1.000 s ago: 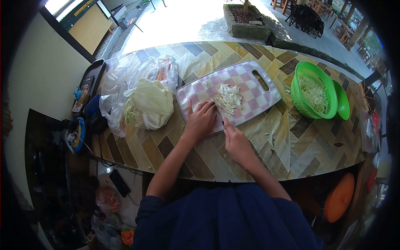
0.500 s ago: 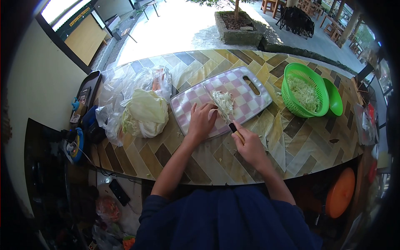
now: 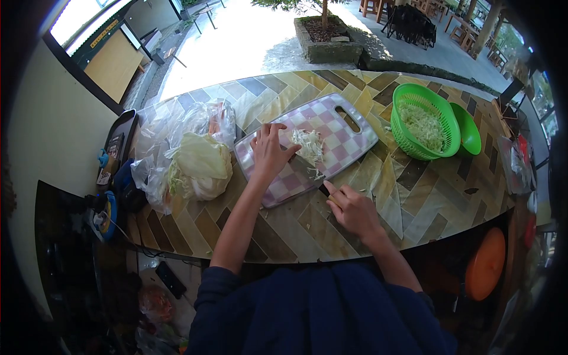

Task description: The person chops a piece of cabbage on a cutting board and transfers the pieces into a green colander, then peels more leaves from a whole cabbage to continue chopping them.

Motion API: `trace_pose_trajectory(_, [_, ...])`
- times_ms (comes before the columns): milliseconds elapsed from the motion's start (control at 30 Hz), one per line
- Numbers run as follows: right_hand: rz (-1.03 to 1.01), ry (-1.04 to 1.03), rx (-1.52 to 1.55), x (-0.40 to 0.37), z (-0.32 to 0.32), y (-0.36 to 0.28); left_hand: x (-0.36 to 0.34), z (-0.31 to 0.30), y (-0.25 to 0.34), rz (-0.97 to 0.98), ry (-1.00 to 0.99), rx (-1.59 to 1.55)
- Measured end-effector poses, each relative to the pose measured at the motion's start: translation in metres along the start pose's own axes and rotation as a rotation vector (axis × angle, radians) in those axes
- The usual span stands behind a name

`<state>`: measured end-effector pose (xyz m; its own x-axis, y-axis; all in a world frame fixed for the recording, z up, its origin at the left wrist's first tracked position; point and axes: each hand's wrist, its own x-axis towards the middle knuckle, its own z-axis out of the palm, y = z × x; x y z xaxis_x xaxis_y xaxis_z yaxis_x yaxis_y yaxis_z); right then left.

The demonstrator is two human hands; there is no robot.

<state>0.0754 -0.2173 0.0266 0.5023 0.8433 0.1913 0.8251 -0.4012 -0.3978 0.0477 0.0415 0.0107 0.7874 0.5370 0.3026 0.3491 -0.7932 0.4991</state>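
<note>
A knife with a dark-collared handle is gripped in my right hand, its blade slanting up and left over the near part of the cutting board. My left hand is over the board's left part, fingers spread, with the thumb close to the blade's far end. Shredded cabbage lies in a small heap beyond the blade, and a few shreds cling near the blade. The pink-and-white checkered cutting board rests at an angle on the tiled-pattern table.
Left of the board sits a partly peeled cabbage against a clear plastic bag with something orange inside. On the right, a green basket holds shredded cabbage beside a green bowl. A dark tray stands at the left edge.
My left hand has lifted off the cabbage shreds and moved up and left, its fingers spreading. The knife blade now shows beside the heap. The view has shifted slightly.
</note>
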Motion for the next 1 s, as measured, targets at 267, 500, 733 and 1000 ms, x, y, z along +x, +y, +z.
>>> trace_pose_trajectory(267, [0.017, 0.001, -0.015, 0.003, -0.005, 0.003, -0.013, -0.008, 0.027, 0.209, -0.214, -0.069])
trace_pose_trajectory(500, [-0.005, -0.005, -0.022, 0.004, -0.003, -0.002, 0.002, 0.009, 0.017, 0.092, -0.07, 0.005])
trace_pose_trajectory(733, [0.025, 0.039, 0.411, 0.001, -0.006, 0.01, 0.01, -0.006, -0.009, 0.114, 0.1, -0.176])
trace_pose_trajectory(1000, [0.229, -0.153, 0.791, 0.002, 0.002, 0.019, -0.012, -0.011, -0.014, 0.152, 0.11, -0.178])
